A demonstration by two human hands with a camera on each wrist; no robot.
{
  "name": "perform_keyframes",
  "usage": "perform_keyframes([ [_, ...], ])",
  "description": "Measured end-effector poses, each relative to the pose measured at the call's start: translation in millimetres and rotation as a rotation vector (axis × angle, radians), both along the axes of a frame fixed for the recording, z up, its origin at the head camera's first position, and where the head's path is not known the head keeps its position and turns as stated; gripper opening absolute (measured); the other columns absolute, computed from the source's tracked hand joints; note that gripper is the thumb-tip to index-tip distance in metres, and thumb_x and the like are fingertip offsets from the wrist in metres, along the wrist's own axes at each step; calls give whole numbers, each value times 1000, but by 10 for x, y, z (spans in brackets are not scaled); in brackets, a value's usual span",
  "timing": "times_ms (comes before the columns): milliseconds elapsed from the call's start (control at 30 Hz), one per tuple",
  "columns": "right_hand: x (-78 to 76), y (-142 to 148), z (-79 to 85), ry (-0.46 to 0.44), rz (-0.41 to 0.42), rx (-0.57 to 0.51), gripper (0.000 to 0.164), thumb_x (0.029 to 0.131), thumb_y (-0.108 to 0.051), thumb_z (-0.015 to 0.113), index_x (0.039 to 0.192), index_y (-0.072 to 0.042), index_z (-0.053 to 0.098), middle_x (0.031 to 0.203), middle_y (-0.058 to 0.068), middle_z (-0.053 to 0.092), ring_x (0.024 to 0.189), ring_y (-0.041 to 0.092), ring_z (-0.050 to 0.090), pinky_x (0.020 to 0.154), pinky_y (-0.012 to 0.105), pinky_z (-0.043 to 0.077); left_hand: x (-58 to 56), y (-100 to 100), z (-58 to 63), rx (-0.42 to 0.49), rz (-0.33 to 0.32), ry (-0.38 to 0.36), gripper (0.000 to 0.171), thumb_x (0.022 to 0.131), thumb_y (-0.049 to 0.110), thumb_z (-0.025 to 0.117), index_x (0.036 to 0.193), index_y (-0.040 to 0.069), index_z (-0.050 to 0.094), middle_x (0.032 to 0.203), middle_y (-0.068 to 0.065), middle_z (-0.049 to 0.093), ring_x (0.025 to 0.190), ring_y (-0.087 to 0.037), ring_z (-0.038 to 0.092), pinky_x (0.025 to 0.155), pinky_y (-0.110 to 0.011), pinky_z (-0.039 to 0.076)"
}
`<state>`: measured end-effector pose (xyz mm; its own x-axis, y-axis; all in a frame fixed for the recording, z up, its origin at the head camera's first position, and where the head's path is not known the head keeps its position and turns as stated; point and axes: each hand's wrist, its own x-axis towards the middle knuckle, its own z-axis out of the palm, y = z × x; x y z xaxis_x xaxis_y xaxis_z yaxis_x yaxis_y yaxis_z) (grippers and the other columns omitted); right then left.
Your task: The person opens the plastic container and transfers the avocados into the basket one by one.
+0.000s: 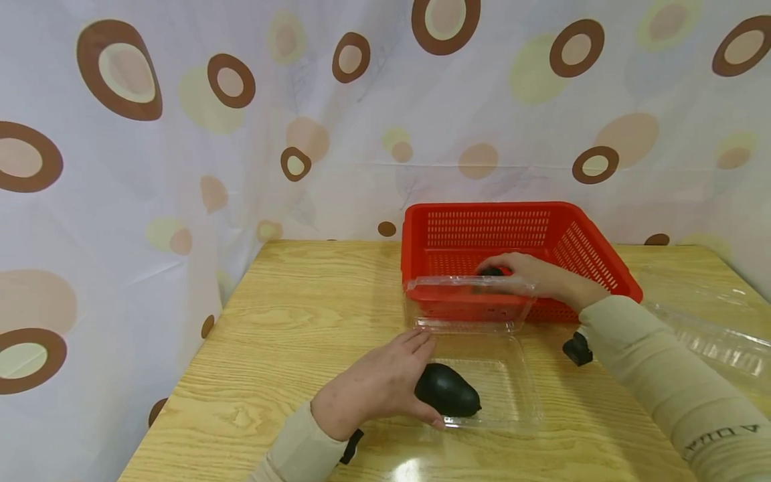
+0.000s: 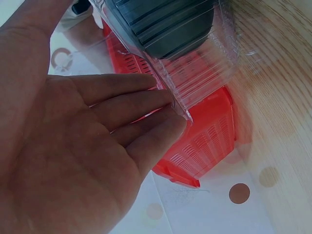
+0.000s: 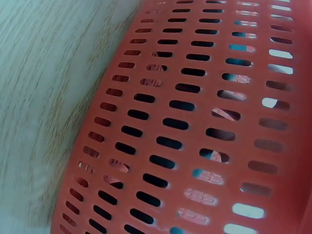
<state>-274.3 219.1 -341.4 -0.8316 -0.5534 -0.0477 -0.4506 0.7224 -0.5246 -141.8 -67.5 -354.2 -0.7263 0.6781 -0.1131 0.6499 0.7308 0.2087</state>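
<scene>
A clear plastic box (image 1: pixel 518 395) lies on the table with its lid (image 1: pixel 470 325) raised at the back, against the basket's front. One dark green avocado (image 1: pixel 448 391) is in its left half. My left hand (image 1: pixel 385 381) spans the box's left side, thumb at the front edge and fingertips near the back corner. In the left wrist view its fingers (image 2: pixel 131 102) look nearly straight, tips on the rim. Over the red basket (image 1: pixel 488 231), my right hand (image 1: pixel 530 276) grips another dark avocado (image 1: pixel 492 272), partly hidden by the fingers and seen through the lid.
More clear plastic packaging (image 1: pixel 717 341) lies at the right of the table (image 1: pixel 289 301). A patterned curtain (image 1: pixel 361 134) hangs behind the table. Dark shapes show through the slots of the basket wall (image 3: pixel 195 102) in the right wrist view.
</scene>
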Motion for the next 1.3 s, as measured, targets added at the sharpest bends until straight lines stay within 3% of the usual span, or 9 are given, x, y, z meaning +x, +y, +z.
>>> perform_keyframes([
  [267, -4, 63, 3, 67, -92, -35, 28, 100, -22, 55, 121, -8, 68, 122, 14, 68, 115, 33, 59, 101, 58, 46, 7, 20, -8, 6, -4, 1, 113, 70, 67, 78, 153, 2, 35, 161, -11, 34, 149, -26, 31, 120, -35, 32],
  [467, 48, 116, 86, 85, -235, -50, 27, 102, -17, 50, 121, -5, 66, 125, 20, 65, 108, 33, 57, 95, 54, 49, 16, 29, -8, 1, -4, 1, 113, 70, 67, 78, 153, 2, 35, 161, -12, 33, 149, -26, 31, 120, -35, 32],
  [600, 127, 187, 150, 109, -288, -45, 28, 102, -16, 49, 121, -5, 65, 124, 21, 64, 100, 31, 57, 89, 50, 51, 15, 27, -12, 2, -3, -4, 113, 70, 67, 77, 153, 3, 35, 161, -11, 34, 150, -26, 31, 120, -35, 32],
  [967, 349, 396, 214, 187, -317, -74, 28, 102, -16, 48, 122, -4, 63, 126, 20, 63, 112, 37, 59, 93, 56, 49, 8, -13, -23, 20, 8, -25, 112, 70, 67, 78, 152, 4, 36, 161, -10, 34, 149, -27, 31, 120, -36, 33],
  [1300, 602, 463, 276, 282, -323, -92, 22, 101, -20, 56, 118, -9, 65, 118, 15, 67, 106, 34, 60, 86, 53, 50, 11, -9, -11, 10, 11, -24, 113, 70, 66, 78, 153, 3, 35, 161, -11, 33, 149, -27, 31, 120, -36, 32],
])
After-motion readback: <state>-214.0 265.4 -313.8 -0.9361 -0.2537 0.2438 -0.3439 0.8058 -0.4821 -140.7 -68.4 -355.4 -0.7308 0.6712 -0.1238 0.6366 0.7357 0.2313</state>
